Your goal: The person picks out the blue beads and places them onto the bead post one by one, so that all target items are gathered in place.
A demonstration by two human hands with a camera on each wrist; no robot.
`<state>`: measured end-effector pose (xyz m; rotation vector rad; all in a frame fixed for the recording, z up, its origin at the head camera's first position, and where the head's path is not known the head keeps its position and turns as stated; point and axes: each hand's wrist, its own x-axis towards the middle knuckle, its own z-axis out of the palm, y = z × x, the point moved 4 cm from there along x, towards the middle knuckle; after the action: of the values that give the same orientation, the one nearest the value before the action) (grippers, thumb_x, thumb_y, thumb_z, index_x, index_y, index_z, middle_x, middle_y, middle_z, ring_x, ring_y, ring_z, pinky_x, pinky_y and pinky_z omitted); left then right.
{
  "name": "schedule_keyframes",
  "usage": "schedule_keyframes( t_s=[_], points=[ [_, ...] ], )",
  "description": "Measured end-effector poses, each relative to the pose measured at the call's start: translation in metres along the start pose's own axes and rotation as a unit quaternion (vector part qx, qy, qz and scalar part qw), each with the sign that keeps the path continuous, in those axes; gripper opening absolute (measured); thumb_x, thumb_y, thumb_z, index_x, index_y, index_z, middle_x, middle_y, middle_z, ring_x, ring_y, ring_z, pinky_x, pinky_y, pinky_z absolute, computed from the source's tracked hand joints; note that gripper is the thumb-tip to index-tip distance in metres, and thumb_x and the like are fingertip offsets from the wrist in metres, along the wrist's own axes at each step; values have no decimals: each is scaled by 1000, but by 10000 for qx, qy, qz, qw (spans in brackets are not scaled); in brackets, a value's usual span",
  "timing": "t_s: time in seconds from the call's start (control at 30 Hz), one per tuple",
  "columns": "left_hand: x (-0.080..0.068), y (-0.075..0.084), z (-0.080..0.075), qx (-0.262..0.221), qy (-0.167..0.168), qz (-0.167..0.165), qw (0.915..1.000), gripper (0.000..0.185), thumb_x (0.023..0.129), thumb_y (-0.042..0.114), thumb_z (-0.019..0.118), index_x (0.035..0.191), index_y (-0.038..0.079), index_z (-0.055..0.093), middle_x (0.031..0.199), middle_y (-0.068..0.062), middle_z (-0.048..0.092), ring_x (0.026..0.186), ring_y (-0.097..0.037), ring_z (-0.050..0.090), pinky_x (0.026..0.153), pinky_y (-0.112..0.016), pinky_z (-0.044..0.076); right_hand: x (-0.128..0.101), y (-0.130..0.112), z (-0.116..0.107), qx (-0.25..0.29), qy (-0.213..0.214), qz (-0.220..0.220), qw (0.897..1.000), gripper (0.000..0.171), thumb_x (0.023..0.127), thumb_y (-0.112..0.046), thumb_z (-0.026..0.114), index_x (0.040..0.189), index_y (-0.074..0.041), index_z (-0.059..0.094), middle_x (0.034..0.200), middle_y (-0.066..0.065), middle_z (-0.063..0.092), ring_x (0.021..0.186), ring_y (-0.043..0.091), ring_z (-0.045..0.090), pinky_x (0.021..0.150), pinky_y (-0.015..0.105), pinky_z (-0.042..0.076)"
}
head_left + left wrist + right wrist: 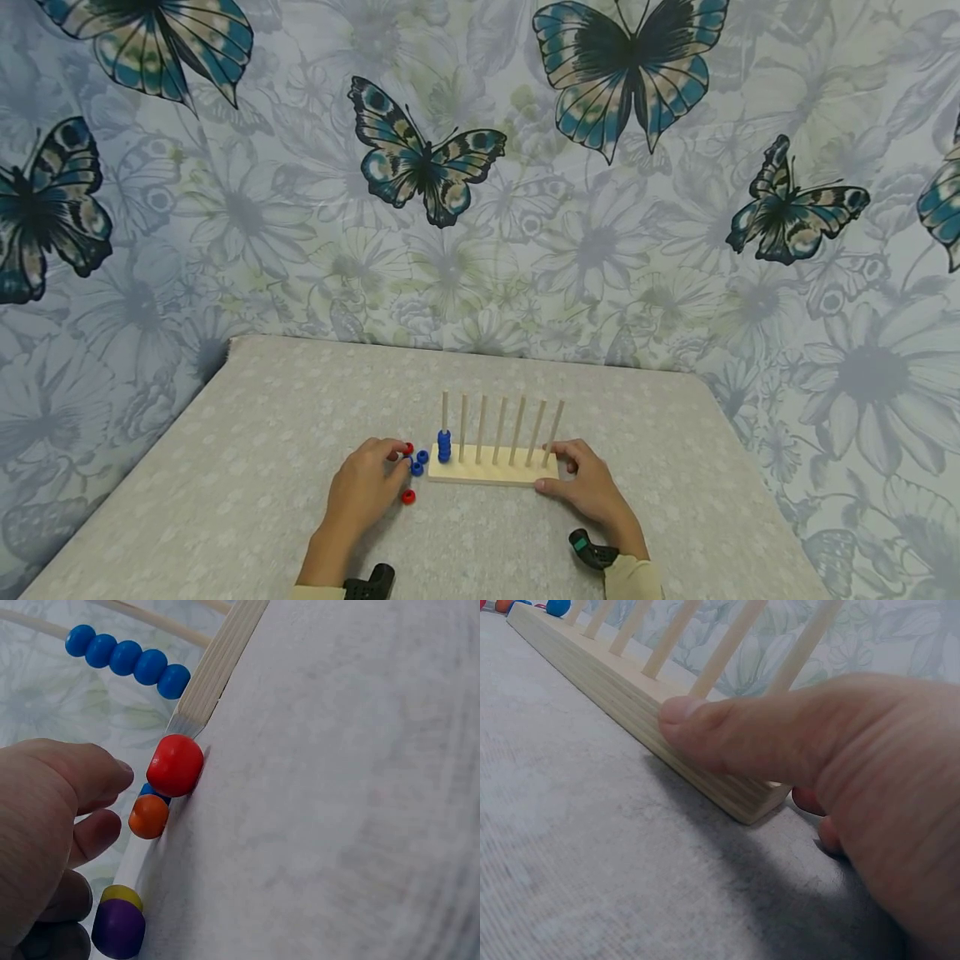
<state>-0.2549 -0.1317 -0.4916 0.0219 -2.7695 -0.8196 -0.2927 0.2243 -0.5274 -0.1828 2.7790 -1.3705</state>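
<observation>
A long wooden peg stand (491, 473) with several upright pegs rests on the table. Blue beads (444, 447) are stacked on its leftmost peg. My right hand (588, 483) grips the stand's right end, thumb (727, 735) against the front side and fingers behind. Left of the stand, my left hand (367, 483) hovers by loose beads, thumb and index finger apart; no bead shows between them in the left wrist view. Nearby lie a blue bead (417, 469) and a red bead (176, 765). An orange bead (148, 817) and a purple bead (118, 928) appear there too.
A pale patterned cloth covers the table (712, 500). Behind it stands a wall (480, 275) with floral and butterfly prints. A yellow bead (122, 895) shows partly behind the purple one. Dark devices are strapped on both wrists.
</observation>
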Motion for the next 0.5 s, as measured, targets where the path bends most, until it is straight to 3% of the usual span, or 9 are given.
schedule_keyframes(
  t_s=[0.27, 0.5],
  points=[
    [0, 0, 1, 80, -81, -71, 9999, 25, 85, 27, 78, 108, 19, 76, 95, 1, 70, 77, -14, 63, 60, -30, 48, 1, -1, 1, -1, -35, 21, 10000, 57, 70, -44, 90, 122, -33, 67, 113, -5, 60, 92, 14, 44, 79, 28, 38],
    [0, 1, 4, 255, -68, 74, 9996, 25, 85, 27, 79, 107, 16, 76, 97, 0, 69, 79, -13, 64, 63, -34, 52, 0, -2, 0, -61, -14, -11, 10000, 58, 70, -44, 90, 122, -32, 67, 112, -4, 60, 91, 15, 44, 79, 29, 38]
  ],
)
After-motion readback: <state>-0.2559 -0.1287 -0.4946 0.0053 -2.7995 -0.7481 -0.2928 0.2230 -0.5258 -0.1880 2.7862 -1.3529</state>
